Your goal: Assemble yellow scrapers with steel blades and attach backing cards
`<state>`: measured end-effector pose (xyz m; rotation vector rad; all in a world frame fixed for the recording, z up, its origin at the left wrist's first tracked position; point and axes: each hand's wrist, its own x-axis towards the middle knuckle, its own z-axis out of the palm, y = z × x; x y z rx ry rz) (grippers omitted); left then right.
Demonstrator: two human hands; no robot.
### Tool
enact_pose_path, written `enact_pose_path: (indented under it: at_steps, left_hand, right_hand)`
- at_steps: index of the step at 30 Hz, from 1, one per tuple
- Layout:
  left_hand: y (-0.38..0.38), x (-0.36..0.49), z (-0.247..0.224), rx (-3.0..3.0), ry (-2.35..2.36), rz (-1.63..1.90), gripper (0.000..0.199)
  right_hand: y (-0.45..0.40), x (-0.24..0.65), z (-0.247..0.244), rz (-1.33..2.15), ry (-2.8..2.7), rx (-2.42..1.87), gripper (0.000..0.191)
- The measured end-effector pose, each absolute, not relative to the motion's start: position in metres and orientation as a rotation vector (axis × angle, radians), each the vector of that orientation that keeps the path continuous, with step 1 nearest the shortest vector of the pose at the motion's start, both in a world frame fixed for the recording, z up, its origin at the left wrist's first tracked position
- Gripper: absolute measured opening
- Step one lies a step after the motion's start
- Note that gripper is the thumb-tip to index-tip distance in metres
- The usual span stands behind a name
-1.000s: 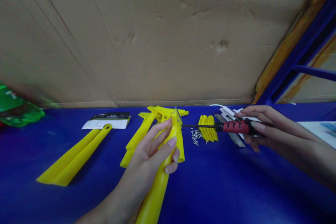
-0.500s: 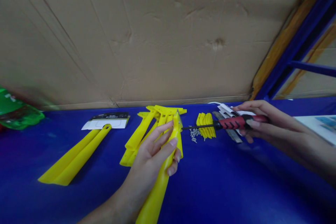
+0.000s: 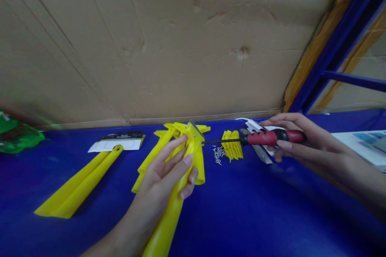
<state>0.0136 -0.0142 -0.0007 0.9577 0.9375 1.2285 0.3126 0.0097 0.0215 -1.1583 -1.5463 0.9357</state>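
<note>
In the lower middle of the frame, the left hand (image 3: 163, 182) has its grip clamped around the handle of a yellow scraper (image 3: 173, 207), which slants from the bottom edge up to the centre. A thin metal blade (image 3: 197, 129) sits at the scraper's head. Right of centre, the right hand (image 3: 307, 140) has its grip closed on a red and black screwdriver (image 3: 263, 138); the shaft points left, its tip at the right side of the scraper's head, though I cannot tell whether it is seated in a screw.

Behind the left hand lies a heap of yellow handles (image 3: 157, 152). Small screws (image 3: 217, 155) and a row of yellow pieces (image 3: 232, 145) lie on the blue worktop (image 3: 229, 213) below the screwdriver's shaft. At left rests another yellow scraper with a card (image 3: 116, 143), near a green bottle (image 3: 22, 133) at the left edge.
</note>
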Motion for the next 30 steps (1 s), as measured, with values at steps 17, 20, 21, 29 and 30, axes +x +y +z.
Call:
enact_pose_path:
  at_steps: [17, 20, 21, 29, 30]
  left_hand:
    - [-0.014, 0.014, 0.007, 1.064, 0.956, 1.223, 0.059]
    - [-0.013, 0.013, 0.005, 1.088, 0.941, 1.220, 0.052]
    - [-0.013, 0.012, 0.005, 1.092, 0.942, 1.224, 0.051]
    - [-0.016, 0.020, 0.007, 1.015, 0.970, 1.273, 0.052]
    - [-0.017, 0.022, 0.007, 1.003, 0.966, 1.274, 0.050]
  right_hand:
    - [0.009, 0.306, 0.020, 0.883, -1.577, -1.084, 0.033]
    - [0.009, 0.302, 0.021, 0.795, -1.599, -1.203, 0.040]
    - [0.009, 0.302, 0.021, 0.801, -1.603, -1.239, 0.044]
    - [0.008, 0.312, 0.023, 0.885, -1.603, -1.119, 0.036]
    - [0.007, 0.312, 0.024, 0.836, -1.610, -1.141, 0.033]
